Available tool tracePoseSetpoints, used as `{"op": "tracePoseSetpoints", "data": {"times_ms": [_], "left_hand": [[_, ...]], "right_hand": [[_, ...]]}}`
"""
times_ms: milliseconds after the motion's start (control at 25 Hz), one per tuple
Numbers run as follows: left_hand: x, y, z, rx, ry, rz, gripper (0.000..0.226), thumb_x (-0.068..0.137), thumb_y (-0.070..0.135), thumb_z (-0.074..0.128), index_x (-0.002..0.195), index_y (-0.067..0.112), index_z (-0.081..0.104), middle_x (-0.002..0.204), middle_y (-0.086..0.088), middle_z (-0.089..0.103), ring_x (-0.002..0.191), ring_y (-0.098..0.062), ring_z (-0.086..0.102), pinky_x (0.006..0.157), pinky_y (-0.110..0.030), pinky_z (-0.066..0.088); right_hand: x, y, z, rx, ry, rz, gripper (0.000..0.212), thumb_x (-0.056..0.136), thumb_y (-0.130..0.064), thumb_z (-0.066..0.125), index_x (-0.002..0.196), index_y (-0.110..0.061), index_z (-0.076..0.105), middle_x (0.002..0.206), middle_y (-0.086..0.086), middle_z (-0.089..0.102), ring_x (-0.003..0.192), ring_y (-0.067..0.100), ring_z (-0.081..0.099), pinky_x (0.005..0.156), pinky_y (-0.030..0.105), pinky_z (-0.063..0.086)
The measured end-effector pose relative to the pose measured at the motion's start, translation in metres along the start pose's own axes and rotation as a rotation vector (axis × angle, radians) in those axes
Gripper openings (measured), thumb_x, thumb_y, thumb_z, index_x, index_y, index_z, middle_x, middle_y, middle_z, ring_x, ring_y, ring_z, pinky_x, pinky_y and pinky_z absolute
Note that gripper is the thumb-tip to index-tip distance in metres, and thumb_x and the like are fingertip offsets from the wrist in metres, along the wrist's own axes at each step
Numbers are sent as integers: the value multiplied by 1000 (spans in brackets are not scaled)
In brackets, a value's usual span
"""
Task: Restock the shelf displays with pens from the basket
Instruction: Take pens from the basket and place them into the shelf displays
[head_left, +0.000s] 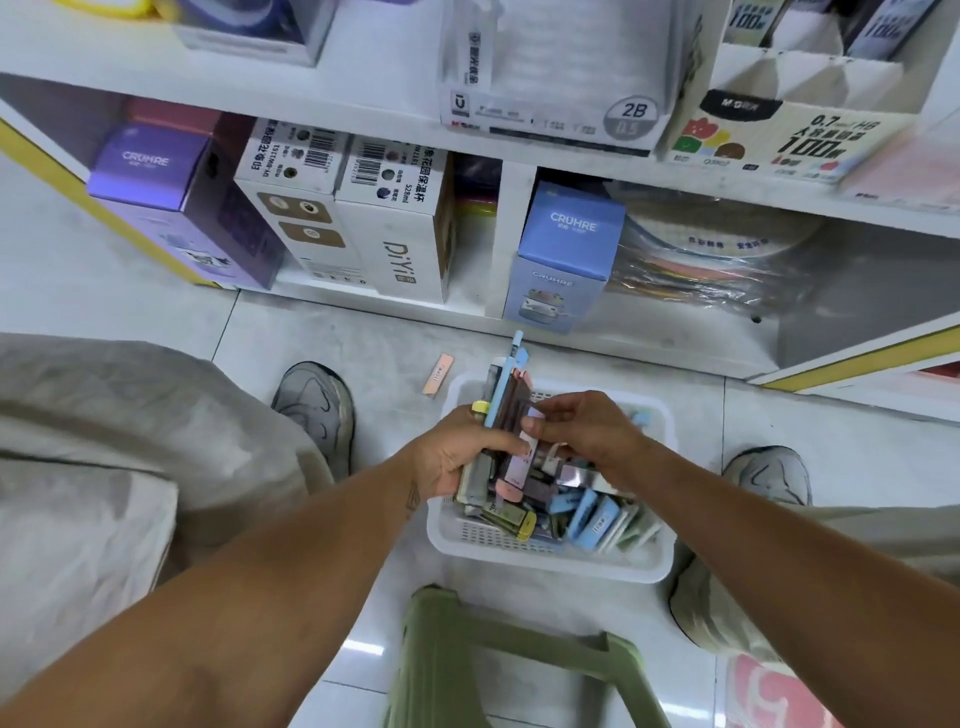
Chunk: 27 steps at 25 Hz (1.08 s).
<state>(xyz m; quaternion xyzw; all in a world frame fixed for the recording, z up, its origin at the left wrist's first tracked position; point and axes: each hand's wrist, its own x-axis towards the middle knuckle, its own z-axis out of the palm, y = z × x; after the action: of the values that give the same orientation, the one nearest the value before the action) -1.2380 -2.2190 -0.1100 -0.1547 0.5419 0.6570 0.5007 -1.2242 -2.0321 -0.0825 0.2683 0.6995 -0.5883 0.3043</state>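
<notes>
Gathering pens over the basket, shelves not yet reached

From the head view, the left hand grips a bundle of pens above the white basket on the tiled floor; the right hand pinches one pack at the bundle. Many packs remain in the basket, so I judge restocking barely begun. One pink pack lies loose beside it, below the boxed shelf; a green stool stands near.

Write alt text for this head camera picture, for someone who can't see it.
A person's left hand grips a bundle of pens above a white basket of pens on the floor, while the right hand pinches one in the bundle. Boxed goods fill white shelves ahead; a green stool stands below.
</notes>
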Motion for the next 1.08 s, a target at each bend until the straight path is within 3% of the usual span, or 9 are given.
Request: {"op": "tracePoseSetpoints", "data": {"times_ms": [120, 200, 280, 360, 520, 640, 720, 880, 1080], "left_hand": [[-5, 1, -10, -59, 69, 23, 49, 55, 1, 87, 102, 2, 74, 104, -28, 71, 96, -45, 70, 87, -63, 53], [-11, 4, -17, -94, 103, 52, 49, 56, 0, 86, 103, 0, 73, 105, -30, 70, 94, -45, 70, 86, -63, 54], [-18, 11, -26, -136, 129, 77, 45, 60, -5, 82, 104, -2, 72, 107, -32, 69, 91, -44, 70, 83, -59, 56], [-26, 19, -39, -159, 144, 107, 41, 63, -7, 78, 104, -2, 71, 105, -31, 70, 90, -43, 70, 78, -53, 58], [-42, 30, -70, -170, 206, 157, 30, 70, -14, 73, 96, 1, 74, 99, -27, 72, 84, -40, 71, 69, -46, 58], [-50, 26, -92, -153, 261, 172, 29, 69, -13, 74, 94, 3, 74, 97, -26, 73, 83, -40, 71, 70, -49, 58], [-52, 22, -103, -166, 290, 189, 36, 63, -9, 78, 98, 1, 72, 99, -27, 72, 85, -40, 71, 72, -47, 58], [-48, 13, -122, -115, 315, 161, 39, 56, -4, 81, 94, 4, 74, 98, -24, 73, 83, -38, 73, 68, -41, 58], [-46, 3, -137, -142, 320, 114, 39, 60, -7, 79, 97, 3, 73, 98, -27, 72, 85, -43, 71, 77, -56, 57]], "right_hand": [[21, -22, -4, -178, 128, -116, 28, 91, -40, 70, 96, -14, 78, 91, 12, 75, 72, 20, 64, 68, 35, 54], [39, -29, -5, -597, 205, -238, 33, 98, -34, 57, 123, -16, 69, 119, 11, 70, 99, 23, 65, 89, 36, 51], [51, -27, 3, -995, 80, -229, 46, 102, -29, 48, 146, -16, 48, 147, 11, 51, 131, 27, 50, 106, 32, 39], [57, -22, 13, -1141, -4, -168, 49, 101, -26, 45, 148, -16, 43, 153, 10, 43, 138, 27, 42, 110, 32, 35], [67, -27, 31, -1135, -80, -130, 35, 97, -16, 46, 124, -11, 68, 135, 12, 60, 119, 30, 57, 96, 30, 46], [86, -32, 39, -1008, 153, -112, 27, 95, -16, 52, 109, 3, 66, 113, 22, 69, 102, 36, 65, 79, 32, 50], [102, -35, 44, -914, 313, -57, 34, 93, -23, 61, 114, 4, 62, 117, 25, 66, 107, 37, 64, 81, 34, 50], [122, -29, 74, -982, 293, 33, 63, 96, -34, 60, 140, 6, 38, 139, 25, 48, 124, 41, 53, 96, 42, 47], [121, -12, 95, -1102, 315, -137, 41, 87, -11, 62, 124, -5, 45, 120, 15, 55, 103, 39, 63, 72, 39, 45]]}}
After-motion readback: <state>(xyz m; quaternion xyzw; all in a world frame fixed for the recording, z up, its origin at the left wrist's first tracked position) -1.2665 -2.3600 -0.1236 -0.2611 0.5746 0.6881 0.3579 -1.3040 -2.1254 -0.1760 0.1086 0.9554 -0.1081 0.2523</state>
